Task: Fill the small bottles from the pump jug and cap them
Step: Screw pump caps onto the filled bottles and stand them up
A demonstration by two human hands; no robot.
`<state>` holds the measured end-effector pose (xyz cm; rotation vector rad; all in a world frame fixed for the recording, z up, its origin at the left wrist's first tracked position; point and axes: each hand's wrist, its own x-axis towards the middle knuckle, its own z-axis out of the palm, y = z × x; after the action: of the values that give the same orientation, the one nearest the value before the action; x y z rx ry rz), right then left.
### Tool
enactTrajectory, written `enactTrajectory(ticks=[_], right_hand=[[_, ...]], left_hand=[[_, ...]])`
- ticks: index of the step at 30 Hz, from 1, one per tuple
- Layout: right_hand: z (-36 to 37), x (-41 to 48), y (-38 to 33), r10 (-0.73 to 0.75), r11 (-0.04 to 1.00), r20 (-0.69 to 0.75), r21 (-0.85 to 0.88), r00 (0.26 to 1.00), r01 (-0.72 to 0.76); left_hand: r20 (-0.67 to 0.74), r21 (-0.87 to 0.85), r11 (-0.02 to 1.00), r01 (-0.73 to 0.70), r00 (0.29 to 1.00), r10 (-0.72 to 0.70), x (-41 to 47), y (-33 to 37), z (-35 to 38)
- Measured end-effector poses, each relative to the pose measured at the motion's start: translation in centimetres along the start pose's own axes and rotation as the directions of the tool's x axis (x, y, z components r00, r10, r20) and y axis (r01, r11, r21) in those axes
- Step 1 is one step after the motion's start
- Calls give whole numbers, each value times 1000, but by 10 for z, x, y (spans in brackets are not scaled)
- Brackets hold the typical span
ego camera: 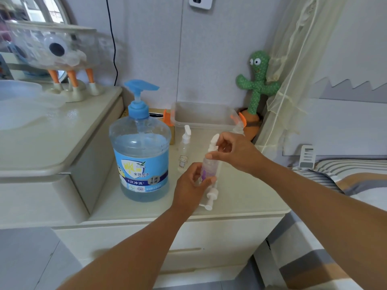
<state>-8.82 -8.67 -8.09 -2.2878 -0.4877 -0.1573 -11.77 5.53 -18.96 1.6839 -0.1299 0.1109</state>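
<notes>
A large blue pump jug (141,155) stands on the cream nightstand (240,208), left of my hands. My left hand (188,189) grips the lower body of a small clear bottle (209,166) with a purple label. My right hand (234,151) pinches its white pump cap (214,141) at the neck. A second small bottle (184,151) with a white pump and a cartoon sticker stands upright between the jug and my hands. Another white pump top (210,197) lies just below the held bottle.
A clear plastic box (203,116) with orange clips sits at the back of the nightstand. A green cactus toy (256,84) leans in the corner by a curtain. A higher dresser (52,130) is at the left; a bed (345,185) is at the right.
</notes>
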Motion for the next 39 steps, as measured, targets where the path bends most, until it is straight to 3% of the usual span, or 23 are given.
enactTrajectory(ticks=[2, 6, 11, 16, 22, 28, 33, 39], right_hand=[[1, 0, 1, 26, 1000, -5, -1, 1000, -26], [-3, -4, 7, 39, 970, 118, 234, 992, -66], [12, -4, 6, 133, 955, -10, 269, 991, -126], [6, -7, 11, 91, 909, 104, 398, 990, -125], [12, -7, 8, 131, 934, 6, 335, 991, -125], [4, -8, 9, 63, 941, 106, 324, 992, -94], [10, -6, 8, 107, 965, -4, 239, 994, -103], [4, -9, 11, 42, 950, 100, 304, 994, -71]], left_hand=[[-3, -13, 1000, -6, 1000, 6, 0, 0, 0], [-9, -9, 1000, -11, 1000, 11, 0, -1, 0], [-8, -5, 1000, -10, 1000, 10, 1, -2, 0], [-10, 7, 1000, -21, 1000, 21, 1, -3, 0], [-7, 1, 1000, -27, 1000, 27, 1, -4, 0], [-8, 8, 1000, -17, 1000, 17, 2, -5, -1], [-13, 22, 999, -28, 1000, 29, 3, -6, 0], [-19, 49, 998, -30, 999, 31, 4, -9, 0]])
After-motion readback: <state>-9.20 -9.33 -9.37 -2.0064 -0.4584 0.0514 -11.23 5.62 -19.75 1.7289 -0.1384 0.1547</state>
